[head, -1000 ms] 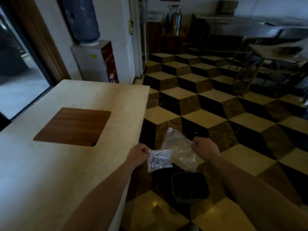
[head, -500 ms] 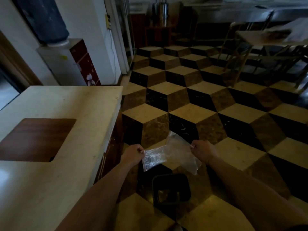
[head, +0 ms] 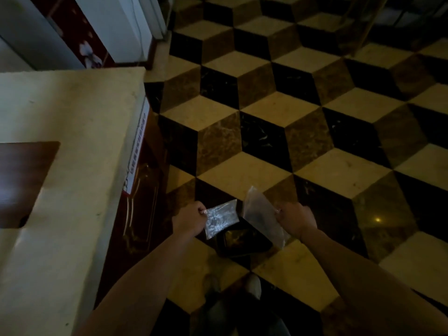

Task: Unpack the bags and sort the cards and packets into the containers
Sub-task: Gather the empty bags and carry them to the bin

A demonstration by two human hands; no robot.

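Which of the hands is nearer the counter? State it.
Left. The left hand hangs just right of the counter edge; the right hand is farther out over the floor.

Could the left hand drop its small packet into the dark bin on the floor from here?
Probably yes: the left hand holds the small packet above the dark bin, with nothing visible between them; the clear bag hangs slightly right.

The floor [head: 278,112] is polished stone laid in a cube pattern of cream, brown and black tiles, with one small glint of light on it at the right. On the left stands a pale-topped desk [head: 80,132] with a dark wooden inset [head: 21,175] and a dark wood front. The room is dim.
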